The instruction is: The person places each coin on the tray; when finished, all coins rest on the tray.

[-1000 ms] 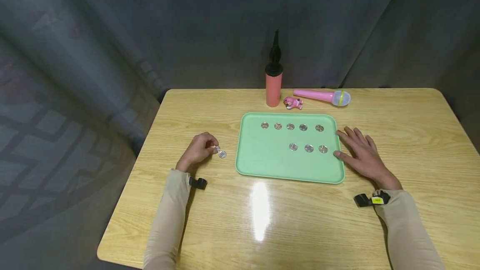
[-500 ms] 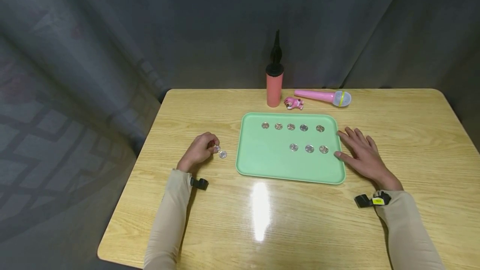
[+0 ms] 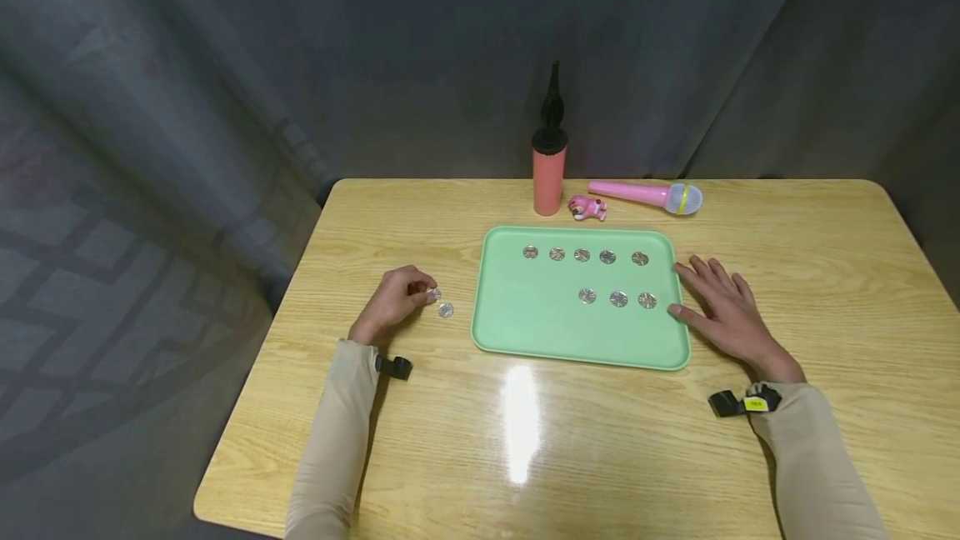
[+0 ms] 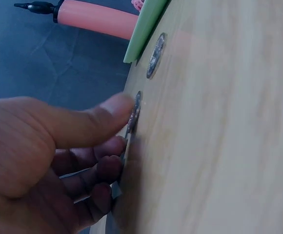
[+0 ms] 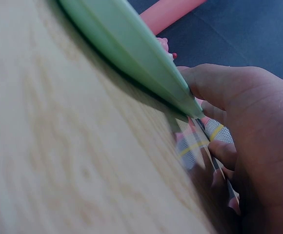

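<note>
My left hand is at the table left of the tray, with thumb and fingertips around the edge of a silver coin. In the left wrist view the thumb overlaps this coin, which lies close to the tabletop. A second coin lies flat just beside it. On the green tray, several coins form two rows: a back row with a coin at its middle and a shorter front row with a coin. My right hand is spread, thumb and forefinger against the tray's right rim.
Behind the tray stand a pink balloon pump with a black nozzle, a small pink figurine and a pink toy microphone. They are near the wooden table's back edge. Dark curtains hang behind.
My left thumb and fingertips shift slightly at the coin, and more of the coin shows now. The right hand, the tray and its coins stay put.
</note>
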The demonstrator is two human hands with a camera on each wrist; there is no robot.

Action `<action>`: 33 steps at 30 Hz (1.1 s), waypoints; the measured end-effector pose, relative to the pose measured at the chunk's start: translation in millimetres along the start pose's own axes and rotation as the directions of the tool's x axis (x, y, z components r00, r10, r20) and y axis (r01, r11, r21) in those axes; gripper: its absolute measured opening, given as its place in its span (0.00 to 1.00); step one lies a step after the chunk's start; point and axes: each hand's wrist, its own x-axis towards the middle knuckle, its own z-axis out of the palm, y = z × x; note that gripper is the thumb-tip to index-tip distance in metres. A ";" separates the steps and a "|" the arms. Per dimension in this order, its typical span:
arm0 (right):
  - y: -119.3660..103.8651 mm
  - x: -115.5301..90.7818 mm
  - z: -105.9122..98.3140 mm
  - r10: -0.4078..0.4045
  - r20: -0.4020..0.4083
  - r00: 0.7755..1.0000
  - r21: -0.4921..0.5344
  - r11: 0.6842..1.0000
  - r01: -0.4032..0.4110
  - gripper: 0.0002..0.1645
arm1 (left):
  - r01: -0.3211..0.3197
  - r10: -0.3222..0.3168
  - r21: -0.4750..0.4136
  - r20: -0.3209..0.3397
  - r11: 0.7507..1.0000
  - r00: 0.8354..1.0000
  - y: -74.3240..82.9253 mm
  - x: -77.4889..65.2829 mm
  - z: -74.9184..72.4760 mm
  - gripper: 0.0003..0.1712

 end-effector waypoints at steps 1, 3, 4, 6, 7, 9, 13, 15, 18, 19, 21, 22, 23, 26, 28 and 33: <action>0.0 -0.1 0.0 -0.001 -0.002 1.000 0.000 1.000 0.001 0.42 | 0.001 -0.001 0.004 -0.007 1.000 1.000 0.0 0.0 0.0 0.09; -0.5 -0.4 -0.4 -0.002 -0.008 1.000 0.004 1.000 0.002 0.42 | -0.005 0.005 0.015 -0.022 1.000 1.000 -0.1 0.3 0.3 0.08; -0.7 -0.5 -0.4 -0.003 -0.011 1.000 0.005 1.000 0.003 0.42 | -0.004 0.005 0.016 -0.031 1.000 1.000 -0.3 0.4 0.6 0.08; -1.2 -0.7 -0.7 -0.003 -0.015 1.000 0.008 1.000 0.003 0.42 | -0.006 0.006 0.013 -0.048 1.000 0.999 -0.6 0.3 1.0 0.06; -1.2 -0.8 -0.7 -0.003 -0.016 1.000 0.009 1.000 0.003 0.42 | -0.007 0.007 0.011 -0.055 1.000 0.998 -0.9 0.3 1.2 0.05; -1.1 -0.9 -0.3 -0.002 -0.014 1.000 0.008 1.000 0.002 0.42 | -0.007 0.007 0.001 -0.064 1.000 0.998 -1.1 0.0 1.1 0.04; -0.8 -0.6 -0.2 0.003 -0.004 1.000 0.002 1.000 -0.003 0.42 | 0.003 -0.005 -0.017 -0.064 1.000 0.998 -1.8 -0.4 1.0 0.05; -0.8 -0.4 -0.6 0.006 0.001 1.000 0.001 1.000 -0.006 0.42 | 0.005 -0.006 -0.021 -0.064 1.000 0.998 -2.0 -0.3 1.2 0.05; 0.0 0.2 -0.9 0.009 0.005 1.000 -0.002 1.000 -0.009 0.42 | 0.003 -0.004 -0.022 -0.061 1.000 0.998 -1.6 0.7 1.6 0.06; 0.2 0.5 -0.8 0.009 0.006 1.000 -0.003 1.000 -0.009 0.42 | 0.002 -0.003 -0.021 -0.059 1.000 0.998 -1.4 0.9 1.5 0.06; 0.5 1.0 -1.0 0.012 0.004 1.000 -0.004 1.000 -0.012 0.42 | 0.001 -0.002 -0.010 -0.051 1.000 0.999 -0.3 1.7 1.5 0.06; 0.7 1.1 -1.1 0.012 0.003 1.000 -0.005 1.000 -0.012 0.42 | 0.002 -0.002 -0.001 -0.045 1.000 0.999 0.4 2.2 1.5 0.06; 0.7 1.1 -1.3 0.013 0.003 1.000 -0.005 1.000 -0.013 0.42 | 0.000 0.001 0.014 -0.040 1.000 0.999 1.4 2.7 1.5 0.06; 0.8 0.9 -1.1 0.009 0.004 1.000 -0.005 1.000 -0.008 0.42 | -0.011 0.013 0.080 -0.022 0.997 1.000 5.2 4.3 1.3 0.06; 0.6 0.7 -1.1 0.006 0.006 1.000 -0.005 1.000 -0.006 0.42 | -0.026 0.028 0.124 -0.014 0.992 1.000 8.1 5.2 0.8 0.05; -0.1 0.9 -0.5 0.007 0.007 1.000 -0.007 1.000 -0.007 0.42 | -0.036 0.035 0.166 0.010 0.985 0.999 12.8 7.3 -0.5 0.02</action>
